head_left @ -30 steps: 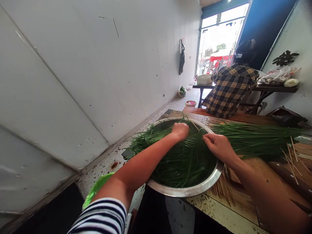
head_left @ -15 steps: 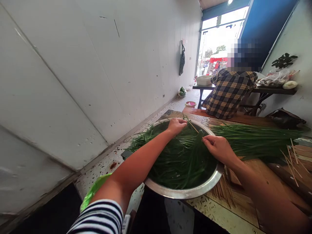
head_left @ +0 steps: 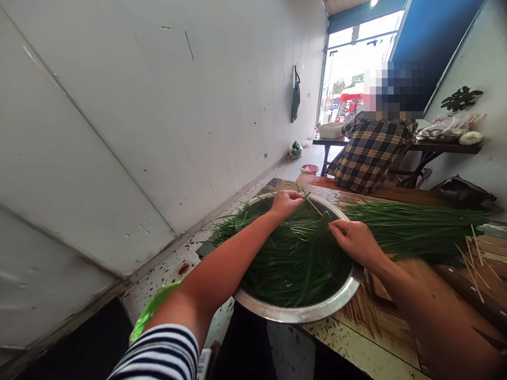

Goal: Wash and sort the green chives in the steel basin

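Observation:
A wide steel bowl [head_left: 304,312] sits in front of me, full of long green chive leaves [head_left: 293,258]. My left hand [head_left: 285,203] is closed over leaves at the far rim of the bowl. My right hand [head_left: 354,240] pinches the near end of a thin bamboo skewer [head_left: 315,207] that slants across the leaves toward my left hand. A second loose heap of chives [head_left: 412,224] lies on the wooden table [head_left: 396,327] to the right of the bowl.
Bamboo skewers [head_left: 362,309] lie by the bowl and more skewers [head_left: 473,258] at the right. A person in a plaid shirt [head_left: 370,153] sits beyond the table, back to me. White wall panels [head_left: 158,116] run along the left. A green bag [head_left: 152,311] hangs near my left elbow.
My left hand has moved from the middle of the leaves to the far rim of the bowl. My right hand has stayed almost in place.

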Available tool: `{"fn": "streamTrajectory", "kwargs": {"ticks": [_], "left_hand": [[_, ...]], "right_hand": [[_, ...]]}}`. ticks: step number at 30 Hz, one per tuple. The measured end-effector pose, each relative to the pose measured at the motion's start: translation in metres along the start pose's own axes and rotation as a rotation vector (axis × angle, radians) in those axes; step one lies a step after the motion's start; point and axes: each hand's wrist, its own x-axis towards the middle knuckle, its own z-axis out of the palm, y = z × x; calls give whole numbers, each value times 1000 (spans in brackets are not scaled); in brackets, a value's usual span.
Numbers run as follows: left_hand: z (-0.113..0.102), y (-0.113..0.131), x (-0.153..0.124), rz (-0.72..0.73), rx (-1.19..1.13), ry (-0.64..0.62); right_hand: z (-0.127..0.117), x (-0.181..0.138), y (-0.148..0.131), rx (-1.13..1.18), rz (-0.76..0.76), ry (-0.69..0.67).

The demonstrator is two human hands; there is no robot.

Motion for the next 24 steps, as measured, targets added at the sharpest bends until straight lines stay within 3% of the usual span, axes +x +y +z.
{"fn": "streamTrajectory", "kwargs": {"ticks": [11, 17, 22, 24], "left_hand": [[1, 5, -6, 154, 200, -21], [1, 32, -25, 304, 177, -374], [-35, 43, -23, 68, 416, -472], [-49, 35, -14, -34, 581, -370]], "right_hand": [[0, 2, -1, -20, -2, 6], [0, 2, -2, 19, 26, 58], [1, 3, 0, 37, 22, 87], [2, 4, 1, 39, 27, 101]]}}
